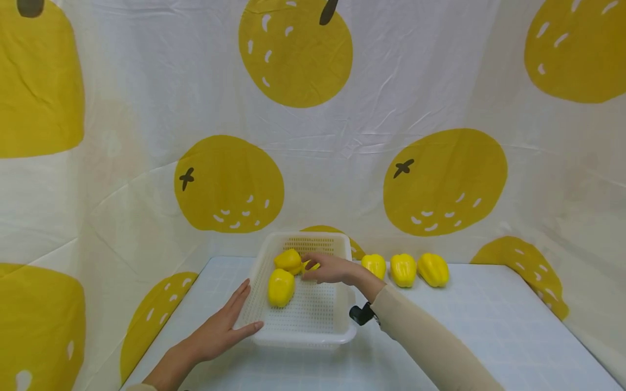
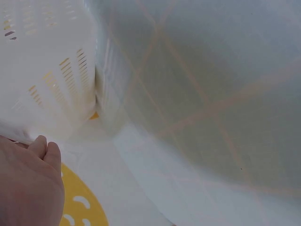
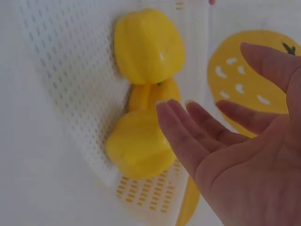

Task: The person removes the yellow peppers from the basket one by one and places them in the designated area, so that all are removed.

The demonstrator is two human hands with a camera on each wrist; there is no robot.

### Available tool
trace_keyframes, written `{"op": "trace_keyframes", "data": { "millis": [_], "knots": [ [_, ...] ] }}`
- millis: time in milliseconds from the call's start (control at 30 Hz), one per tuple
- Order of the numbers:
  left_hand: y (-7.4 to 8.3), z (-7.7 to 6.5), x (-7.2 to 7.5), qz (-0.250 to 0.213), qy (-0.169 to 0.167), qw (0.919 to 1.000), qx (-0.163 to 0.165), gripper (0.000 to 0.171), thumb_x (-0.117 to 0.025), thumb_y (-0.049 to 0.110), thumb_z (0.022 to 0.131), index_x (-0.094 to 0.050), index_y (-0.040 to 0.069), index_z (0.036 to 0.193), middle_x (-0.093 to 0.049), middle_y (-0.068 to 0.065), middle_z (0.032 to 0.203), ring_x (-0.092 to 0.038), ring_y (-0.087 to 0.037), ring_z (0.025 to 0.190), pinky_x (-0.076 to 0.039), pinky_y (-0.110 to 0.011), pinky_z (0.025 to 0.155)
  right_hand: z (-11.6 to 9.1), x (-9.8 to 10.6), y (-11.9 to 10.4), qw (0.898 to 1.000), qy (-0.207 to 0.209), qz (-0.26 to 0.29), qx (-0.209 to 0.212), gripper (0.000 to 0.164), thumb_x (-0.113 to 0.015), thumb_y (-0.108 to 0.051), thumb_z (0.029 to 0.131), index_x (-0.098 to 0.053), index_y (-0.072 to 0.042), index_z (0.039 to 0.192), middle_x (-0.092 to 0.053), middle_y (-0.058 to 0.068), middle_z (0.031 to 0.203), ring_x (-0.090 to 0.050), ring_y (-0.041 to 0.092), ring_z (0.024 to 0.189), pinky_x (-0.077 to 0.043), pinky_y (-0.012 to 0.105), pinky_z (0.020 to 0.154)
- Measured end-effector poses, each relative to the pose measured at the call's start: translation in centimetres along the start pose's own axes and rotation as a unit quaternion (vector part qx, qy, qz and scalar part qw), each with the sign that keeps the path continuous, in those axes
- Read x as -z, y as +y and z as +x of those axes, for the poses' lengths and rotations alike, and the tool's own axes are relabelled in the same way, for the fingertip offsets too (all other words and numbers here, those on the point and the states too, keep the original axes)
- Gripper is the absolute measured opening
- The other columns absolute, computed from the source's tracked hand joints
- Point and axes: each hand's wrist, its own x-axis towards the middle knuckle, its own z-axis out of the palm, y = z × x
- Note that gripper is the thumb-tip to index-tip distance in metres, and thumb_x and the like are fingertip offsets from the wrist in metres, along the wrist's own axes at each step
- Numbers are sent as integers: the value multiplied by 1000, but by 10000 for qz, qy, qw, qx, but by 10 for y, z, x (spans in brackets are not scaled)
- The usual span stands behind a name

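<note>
I'm looking at the nearest pepper [image 3: 134, 146], which is lying inside the white basket [image 1: 305, 338], at nine o'clock from the middle of the right hand [image 1: 330, 269] and close by its fingertips. Its glossy yellow skin is making me expect something light and stiff, possibly moulded plastic, not fragile but apt to skid if pinched on one smooth shoulder. I'm favouring a hold across the widest part of the belly, thumb opposing the fingers, with the grooves between the lobes giving some purchase.

The right hand is grasping nothing: its fingers are reaching out loosely extended, the thumb standing well apart. I'm unable to tell whether the tips are touching the skin. From this hand, the far-left pepper [image 1: 288, 261] is sitting at about nine o'clock and the near-left pepper [image 1: 281, 288] is lying between eight and nine, both also in the basket.

The left hand [image 1: 222, 328] is resting against the basket at its left side, fingers lying along the outer wall and thumb reaching over the near-left rim, steadying it without clenching, as I'm judging it.

Farther out, at three o'clock from the right hand, three more peppers [image 1: 403, 270] are standing in a row on the pale table [image 1: 469, 326]. Behind everything, toward twelve, a fruit-printed cloth [image 1: 332, 136] is hanging.
</note>
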Motion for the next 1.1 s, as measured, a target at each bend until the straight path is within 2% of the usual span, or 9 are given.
{"op": "trace_keyframes", "data": {
  "millis": [167,333,567,700,867,1100],
  "knots": [
    [1,-1,2,6,23,10000,25,105,-55,73,92,-10,15,166,-1,-1,173,-17,-34,156,-22,-63,120,18,0,-6,10000,-76,48,-4,57,-70,-25,98,-50,-2,146,-53,23,145,-59,29,121,-57,45,96],
    [3,0,3,6,11,10000,71,106,-55,75,91,-10,16,166,-1,-1,173,-18,-34,156,-23,-64,119,31,-6,-6,9999,-32,-19,-140,58,-72,-28,96,-52,-1,144,-57,19,141,-62,28,118,-56,43,96],
    [1,3,1,82,35,10000,13,105,-55,75,91,-10,17,166,0,2,173,-18,-31,156,-24,-62,120,45,-19,-2,9956,-226,688,-593,65,-74,-23,95,-47,4,147,-49,20,147,-58,31,123,-49,51,106],
    [1,3,1,70,36,10000,20,106,-55,75,90,-10,18,166,0,3,173,-18,-30,156,-25,-62,120,55,-29,3,9944,-214,738,-731,67,-76,-23,94,-47,6,147,-50,21,147,-58,32,125,-50,52,105],
    [2,1,1,68,36,10000,34,106,-54,76,90,-9,18,166,0,3,173,-19,-30,156,-25,-61,120,62,-38,6,9957,-135,536,-738,64,-76,-21,93,-50,3,146,-50,19,149,-59,33,125,-51,52,103],
    [-1,0,0,83,7,9998,172,108,-54,79,88,-10,20,166,0,6,173,-18,-28,156,-25,-60,120,66,-48,9,9945,-316,629,-770,62,-73,-21,96,-49,-7,151,-48,15,152,-58,31,125,-52,53,102]
  ]
}}
